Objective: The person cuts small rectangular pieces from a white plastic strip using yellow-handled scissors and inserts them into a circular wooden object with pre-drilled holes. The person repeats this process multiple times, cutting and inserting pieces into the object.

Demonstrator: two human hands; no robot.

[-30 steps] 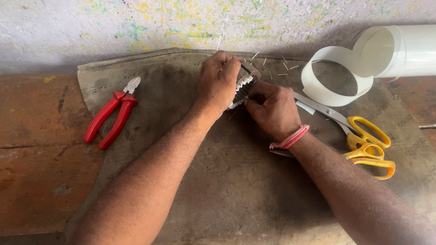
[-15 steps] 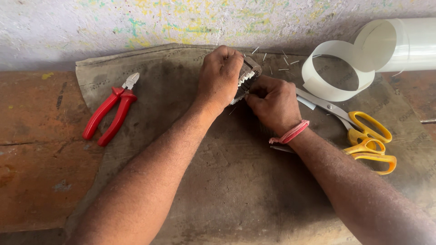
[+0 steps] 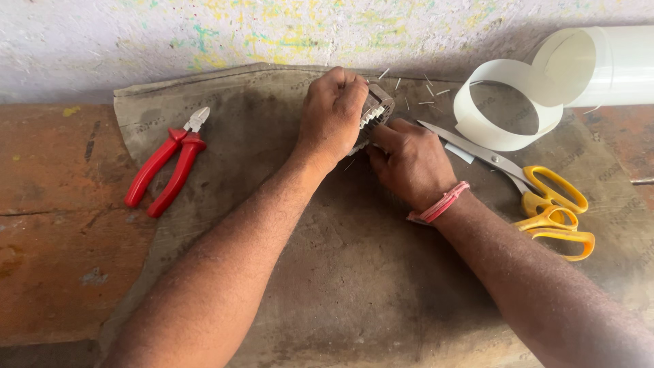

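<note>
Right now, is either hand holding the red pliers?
No, the red pliers lie alone on the mat, left of both hands.

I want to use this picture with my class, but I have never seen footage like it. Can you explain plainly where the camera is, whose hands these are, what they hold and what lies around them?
The camera sits on the person's head and looks down, so both bare arms reach in from below. The left hand grips a small ribbed metal part, mostly hidden; the right hand, with a pink wristband, touches its lower edge. They work on a brown mat laid over a worn reddish surface. On the mat lie red-handled cutters, yellow-handled scissors, a white plastic roll with a loose curl, and small white slivers.
</note>
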